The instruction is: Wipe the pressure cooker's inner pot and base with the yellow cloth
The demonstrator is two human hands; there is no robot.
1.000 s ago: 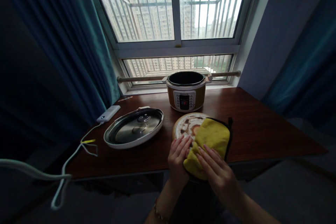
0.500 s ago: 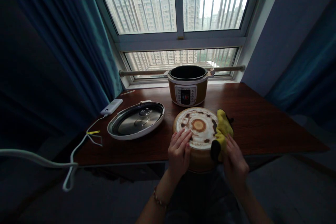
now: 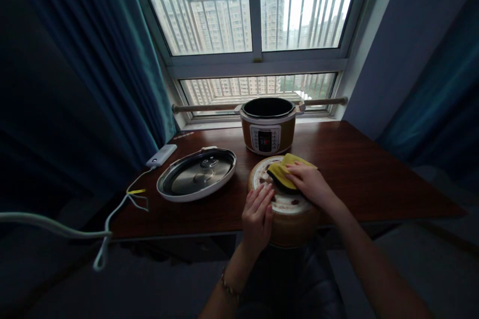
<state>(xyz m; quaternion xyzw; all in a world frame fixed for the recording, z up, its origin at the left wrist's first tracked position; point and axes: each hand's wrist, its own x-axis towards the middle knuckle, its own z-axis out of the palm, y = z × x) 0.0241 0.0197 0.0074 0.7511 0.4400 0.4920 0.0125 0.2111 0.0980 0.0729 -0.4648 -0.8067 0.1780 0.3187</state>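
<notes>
Evidently soft and fuzzy, the folded yellow cloth [image 3: 286,169] lies on the stained, chalky base of a round brown vessel [image 3: 292,227], upturned in front of the electric cooker [image 3: 268,127]. The right hand [image 3: 309,182] presses the cloth; whether its grip pinches it, I cannot tell. The left hand [image 3: 257,214] lies on the base, grip unclenched, fingers extended. The lidless cooker shows a smooth, dark inner pot [image 3: 268,107]. Left of the cooker, on the glossy wooden bench [image 3: 359,174], sits a white-rimmed, shiny metallic lid [image 3: 198,177].
</notes>
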